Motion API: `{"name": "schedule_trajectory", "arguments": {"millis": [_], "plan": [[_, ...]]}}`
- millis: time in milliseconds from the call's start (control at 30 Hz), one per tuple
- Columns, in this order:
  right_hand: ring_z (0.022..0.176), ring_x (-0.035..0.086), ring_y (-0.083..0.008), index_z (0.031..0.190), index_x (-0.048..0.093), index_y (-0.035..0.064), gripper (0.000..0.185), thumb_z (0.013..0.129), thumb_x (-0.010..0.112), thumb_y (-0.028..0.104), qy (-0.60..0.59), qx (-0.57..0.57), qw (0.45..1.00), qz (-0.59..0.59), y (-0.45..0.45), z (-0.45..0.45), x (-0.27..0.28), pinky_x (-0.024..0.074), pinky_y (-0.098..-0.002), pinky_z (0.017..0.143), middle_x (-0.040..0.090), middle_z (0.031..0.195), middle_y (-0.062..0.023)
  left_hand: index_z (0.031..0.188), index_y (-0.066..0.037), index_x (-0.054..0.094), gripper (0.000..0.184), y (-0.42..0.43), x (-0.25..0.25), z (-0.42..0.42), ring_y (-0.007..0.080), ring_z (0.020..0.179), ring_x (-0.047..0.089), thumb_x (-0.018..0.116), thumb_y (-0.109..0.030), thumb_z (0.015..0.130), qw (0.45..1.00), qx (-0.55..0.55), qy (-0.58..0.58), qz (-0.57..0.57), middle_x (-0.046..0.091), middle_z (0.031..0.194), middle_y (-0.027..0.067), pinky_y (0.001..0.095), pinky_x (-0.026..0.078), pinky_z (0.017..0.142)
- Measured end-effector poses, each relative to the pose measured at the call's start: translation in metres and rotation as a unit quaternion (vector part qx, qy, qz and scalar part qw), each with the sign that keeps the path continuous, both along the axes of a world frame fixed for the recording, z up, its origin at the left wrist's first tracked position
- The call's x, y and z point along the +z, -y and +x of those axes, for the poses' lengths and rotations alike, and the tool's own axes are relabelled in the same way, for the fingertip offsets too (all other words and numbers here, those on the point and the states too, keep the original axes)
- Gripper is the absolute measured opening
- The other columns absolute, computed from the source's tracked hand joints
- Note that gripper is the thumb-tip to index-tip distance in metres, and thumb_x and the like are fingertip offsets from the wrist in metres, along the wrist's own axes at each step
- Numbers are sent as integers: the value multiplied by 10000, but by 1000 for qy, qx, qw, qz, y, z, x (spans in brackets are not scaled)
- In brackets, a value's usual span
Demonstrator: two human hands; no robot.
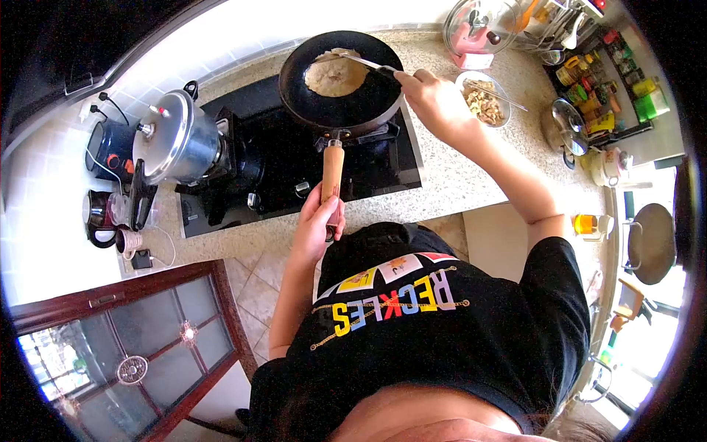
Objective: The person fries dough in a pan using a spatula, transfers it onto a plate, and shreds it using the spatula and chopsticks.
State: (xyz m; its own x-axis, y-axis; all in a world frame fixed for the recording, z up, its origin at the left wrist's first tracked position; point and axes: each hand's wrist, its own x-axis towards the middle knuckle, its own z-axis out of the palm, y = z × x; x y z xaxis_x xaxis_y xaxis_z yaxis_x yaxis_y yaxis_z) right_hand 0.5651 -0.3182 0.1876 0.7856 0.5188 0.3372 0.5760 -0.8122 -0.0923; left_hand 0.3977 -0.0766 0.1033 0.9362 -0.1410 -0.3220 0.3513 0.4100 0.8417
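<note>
Left hand (318,219) gripping one pan handle (333,166), right hand (436,105) clutching one utensil (366,62), one pancake (335,79) far side, black shirt (420,353) says "RECKLES".

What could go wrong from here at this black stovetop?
The pale, flat, pancake-like food might tear under the slim silver utensil that the right hand holds over it.
A tug by the left hand, gripping the long wooden handle, could shift the round black pan.
The thin stick-like utensil jutting from the pale round bowl, near the right hand, might get knocked.

Pressure cooker (175,144), mug (128,242), paned door (165,313)
</note>
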Motion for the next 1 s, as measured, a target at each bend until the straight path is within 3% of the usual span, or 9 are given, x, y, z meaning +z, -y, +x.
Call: {"name": "schedule_trajectory", "arguments": {"millis": [167, 233, 300, 400, 533, 600, 800, 833, 1000], "plan": [[730, 649, -334, 1169, 514, -2, 355, 815, 521, 21, -1, 40, 999, -28, -6, -7, -28, 544, -407, 645, 575, 844, -163, 1219, -48, 451, 302, 0, 1, 0, 115, 502, 504, 470, -194, 956, 1000, 0, 2, -4, 558, 795, 47, 238, 369, 400], [688, 637, -323, 1163, 543, 1, 352, 811, 545, 24, -14, 75, 997, -15, 2, -14, -28, 533, -398, 612, 574, 820, -154, 1351, -47, 377, 417, 0, 3, 0, 103, 527, 507, 466, -185, 968, 1000, -6, -4, -4, 534, 755, 28, 230, 397, 425], [614, 617, -294, 1124, 600, 12, 316, 809, 574, 22, -12, 133, 991, 0, 7, -31, -8, 513, -373, 554, 565, 769, -132, 1350, -48, 379, 416, -1, 1, 0, 103, 527, 507, 466, -186, 968, 1000, -9, 0, -5, 534, 752, 27, 230, 397, 428], [617, 612, -281, 1094, 625, 20, 289, 807, 591, 28, -53, 145, 987, -49, 26, -55, 40, 510, -366, 565, 565, 756, -114, 1349, -49, 381, 414, -1, 2, 0, 102, 526, 505, 468, -188, 968, 1000, -10, 3, -7, 534, 746, 24, 230, 395, 431], [667, 621, -258, 1021, 660, 81, 236, 801, 577, 66, -11, 99, 994, -54, 53, -65, 86, 519, -359, 588, 559, 705, -87, 1342, -51, 386, 410, -1, -1, 0, 101, 523, 499, 473, -194, 968, 1000, -9, 10, -10, 533, 746, 21, 229, 389, 433], [666, 610, -275, 1000, 677, 52, 220, 785, 635, 45, -26, 70, 997, -35, 64, -64, 91, 501, -377, 612, 591, 785, -114, 1340, -51, 388, 409, -2, -1, 0, 101, 522, 497, 474, -195, 967, 1000, -8, 7, -10, 534, 747, 21, 229, 388, 432], [704, 616, -296, 1025, 656, 51, 229, 801, 611, 47, -39, 54, 993, -102, 46, -55, 68, 500, -387, 640, 579, 762, -112, 1213, -41, 451, 293, 2, 2, 0, 107, 495, 492, 451, -193, 963, 1000, 0, 10, 4, 559, 783, 45, 231, 371, 405], [675, 649, -299, 1086, 633, 102, 272, 829, 552, 67, 0, 75, 990, -119, 43, -47, 55, 539, -387, 592, 593, 767, -135, 1207, -42, 457, 287, 3, 2, 0, 108, 498, 493, 451, -195, 964, 1000, -1, 10, 4, 559, 785, 44, 231, 370, 405], [709, 639, -322, 1086, 635, 70, 246, 852, 559, 74, -17, -4, 999, -31, 27, 1, 16, 524, -406, 620, 597, 784, -150, 1189, -50, 468, 267, 4, 1, -2, 106, 510, 497, 459, -191, 963, 1000, 2, 13, 2, 556, 787, 41, 229, 368, 410]]}}
